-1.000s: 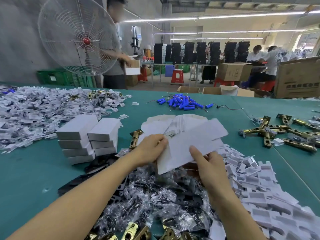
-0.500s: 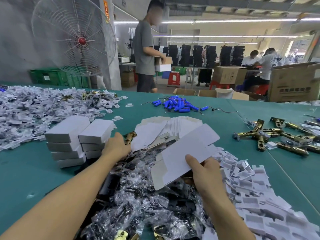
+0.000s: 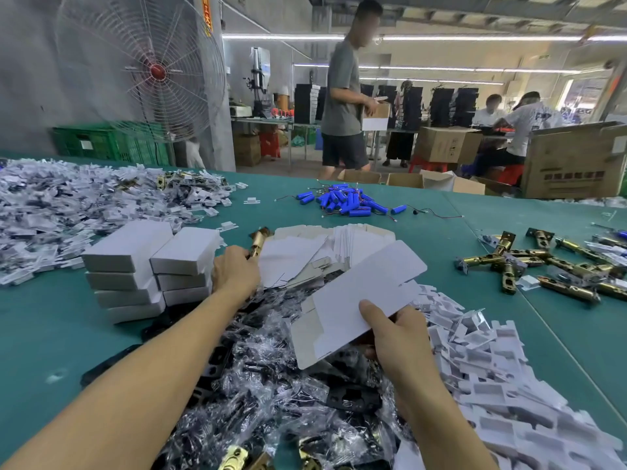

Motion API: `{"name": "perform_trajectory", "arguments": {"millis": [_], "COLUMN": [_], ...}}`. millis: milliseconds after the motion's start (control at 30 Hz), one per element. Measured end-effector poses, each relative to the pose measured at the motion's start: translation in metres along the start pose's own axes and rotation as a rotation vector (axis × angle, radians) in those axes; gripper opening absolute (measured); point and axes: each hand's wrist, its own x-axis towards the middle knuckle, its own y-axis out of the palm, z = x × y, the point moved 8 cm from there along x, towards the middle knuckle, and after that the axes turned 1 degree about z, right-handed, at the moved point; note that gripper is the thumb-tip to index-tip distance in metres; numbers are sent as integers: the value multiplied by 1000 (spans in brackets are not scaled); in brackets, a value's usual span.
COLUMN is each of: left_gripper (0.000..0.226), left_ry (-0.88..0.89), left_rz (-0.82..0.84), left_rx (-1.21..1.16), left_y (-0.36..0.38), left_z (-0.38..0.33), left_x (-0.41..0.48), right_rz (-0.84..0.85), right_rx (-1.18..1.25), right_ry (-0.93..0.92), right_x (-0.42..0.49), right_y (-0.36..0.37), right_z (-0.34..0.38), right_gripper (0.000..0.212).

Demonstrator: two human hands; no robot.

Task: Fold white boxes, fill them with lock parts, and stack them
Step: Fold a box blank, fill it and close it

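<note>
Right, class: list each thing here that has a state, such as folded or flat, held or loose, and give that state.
Flat box: unfolded, held up.
Right hand: grips the flat box, thumb on top.
Left hand: grips the brass latch.
Brass latch: gripped at its near end.
Closed boxes: folded shut, in two stacks.
Spare blanks: flat, fanned out.
Fan: running or stopped, cannot tell.

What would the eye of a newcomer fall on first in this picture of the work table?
First, the flat white cardboard box blank at the centre, pinched in the right hand's grip. Left of it stand two stacks of folded white boxes, where the left hand's grip holds a brass cylindrical latch bolt. Behind, a pile of bright blue cylindrical batteries lies on the green table.
</note>
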Motion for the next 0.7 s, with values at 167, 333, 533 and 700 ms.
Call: {"name": "perform_trajectory", "arguments": {"millis": [167, 333, 533, 700], "left_gripper": [19, 18, 22, 40], "left_ry": [158, 195, 343, 378], "left_rz": [83, 243, 112, 538], "left_rx": [45, 68, -95, -478], "left_y": [12, 32, -9, -22], "left_z": [-31, -24, -46, -101], "left_x": [-7, -12, -32, -94], "right_rz": [3, 20, 2, 112], "right_rx": [6, 40, 141, 292], "right_ry": [4, 8, -28, -33], "right_x": [-2, 1, 3, 1], "right_y": [-1, 0, -2, 7], "right_z": [0, -2, 2, 12], "right_gripper": [19, 16, 6, 12]}}
